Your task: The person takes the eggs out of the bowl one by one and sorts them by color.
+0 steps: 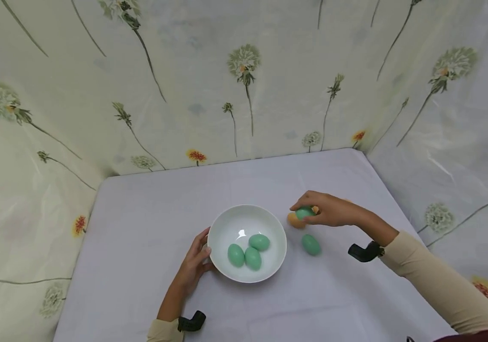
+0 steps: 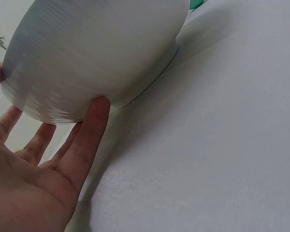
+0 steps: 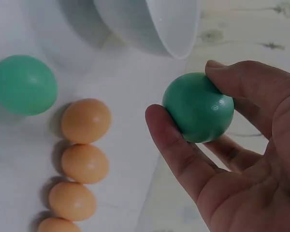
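A white bowl stands on the table with several green eggs inside. At its left side, my left hand holds the rim and outer wall; in the left wrist view one finger lies against the wall while others pass behind the rim. Right of the bowl, my right hand pinches a green egg between thumb and fingers, above the orange-brown eggs. Another green egg lies on the cloth nearer me, apart from the bowl.
The orange-brown eggs lie in a row in the right wrist view, mostly hidden by my right hand in the head view. A white cloth covers the table. Flower-patterned sheeting rises behind and at both sides.
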`<state>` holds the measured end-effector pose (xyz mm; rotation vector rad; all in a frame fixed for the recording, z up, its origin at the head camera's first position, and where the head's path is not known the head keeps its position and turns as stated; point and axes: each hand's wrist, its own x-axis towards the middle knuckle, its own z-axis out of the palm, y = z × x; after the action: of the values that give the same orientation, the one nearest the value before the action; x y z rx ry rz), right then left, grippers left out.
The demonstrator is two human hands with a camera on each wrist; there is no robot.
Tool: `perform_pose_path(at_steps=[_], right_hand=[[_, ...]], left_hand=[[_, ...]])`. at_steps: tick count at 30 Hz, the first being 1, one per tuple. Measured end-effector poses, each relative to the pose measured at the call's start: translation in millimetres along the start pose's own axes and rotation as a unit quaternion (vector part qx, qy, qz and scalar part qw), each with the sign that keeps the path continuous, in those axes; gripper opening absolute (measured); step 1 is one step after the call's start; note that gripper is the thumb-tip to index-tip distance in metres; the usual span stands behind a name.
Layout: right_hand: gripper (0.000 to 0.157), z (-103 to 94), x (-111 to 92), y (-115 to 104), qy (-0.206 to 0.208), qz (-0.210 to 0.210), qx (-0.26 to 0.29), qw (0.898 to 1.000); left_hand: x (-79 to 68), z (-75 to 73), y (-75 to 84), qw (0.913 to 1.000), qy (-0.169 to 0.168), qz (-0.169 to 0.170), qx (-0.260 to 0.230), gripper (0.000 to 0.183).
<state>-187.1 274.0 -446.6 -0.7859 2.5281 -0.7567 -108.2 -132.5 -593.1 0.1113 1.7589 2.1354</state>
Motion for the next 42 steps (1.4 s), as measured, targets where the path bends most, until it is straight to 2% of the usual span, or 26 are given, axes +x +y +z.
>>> perform_pose_path(at_steps=[2,6,12,19,24,32,42], right_hand=[[0.035,2.2,-8.6,9.5,0.009,0.018,0.001,1.0],[0.032,8.0,-20.5,26.2,0.02,0.027,0.015,0.999],[0.035,25.6,-27.3,46.7,0.021,0.051,0.038,0.998],[0.037,45.0,-31.5,64.4,0.015,0.059,0.026,0.998],[0.034,53.2,-32.6,72.4,0.018,0.065,0.021,0.998],[0.034,61.5,-34.8,78.1,0.005,0.106,0.034,0.994],[0.035,65.3,-33.9,74.6,0.008,0.101,0.022,0.995]], left_hand=[[-0.3,-0.7,0.3,1.0,-0.001,0.001,0.001,0.054],[0.5,-3.4,-2.4,1.0,-0.004,0.003,0.0,0.054],[0.6,-3.3,-3.4,1.0,0.0,0.0,-0.002,0.053],[0.7,-1.6,-2.6,1.0,0.004,-0.002,-0.007,0.053],[0.9,-1.5,-2.1,1.0,0.002,-0.001,-0.005,0.052],[0.6,-0.4,-1.1,1.0,0.002,-0.003,-0.006,0.052],[0.2,0.2,-1.3,1.0,0.006,-0.002,-0.003,0.052]])
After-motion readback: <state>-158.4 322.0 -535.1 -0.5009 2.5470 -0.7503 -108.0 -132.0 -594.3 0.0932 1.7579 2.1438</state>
